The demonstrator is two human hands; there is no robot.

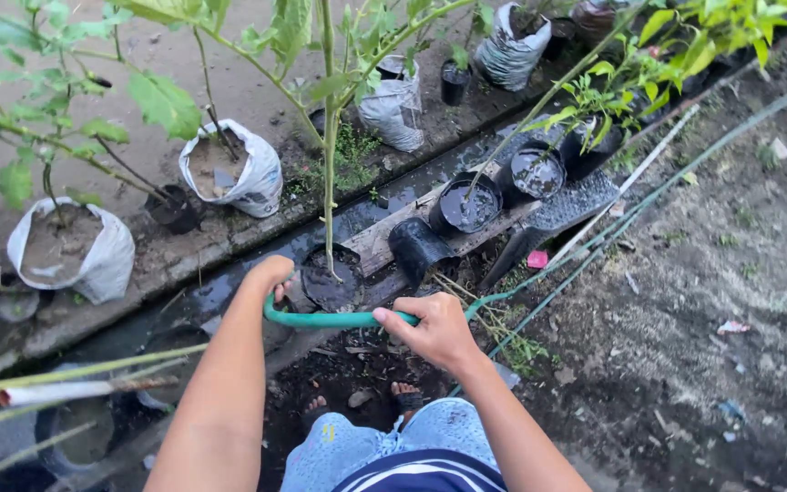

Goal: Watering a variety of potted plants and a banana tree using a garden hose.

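Hose work at a muddy planting strip: a green rubber garden hose (pixel 339 319) runs in a curve between both hands, then trails off to the right across the soil. The right hand (pixel 434 330) has its grip closed round the hose, fingers wrapped over the top. The left hand (pixel 270 273) is bent at the hose's near end just over a black plastic nursery pot (pixel 332 278); its grip appears closed on the end, though the fingers are mostly hidden behind the wrist. That pot holds dark wet soil and a thin upright green sapling stem (pixel 328 164). Just to its right a second black pot (pixel 416 248) lies tipped on a weathered wooden plank (pixel 384 239), and further pots (pixel 468 205) stand filled and glistening. White woven plastic grow bags (pixel 234 169) sit on the concrete kerb beyond a wet channel. Risks, by judgement: a strong jet could wash soil out of the soft-walled pot or bend the slender stem; the sharp curve in the hose could kink; the ground under the sandalled feet (pixel 407 396) looks slick and loose.
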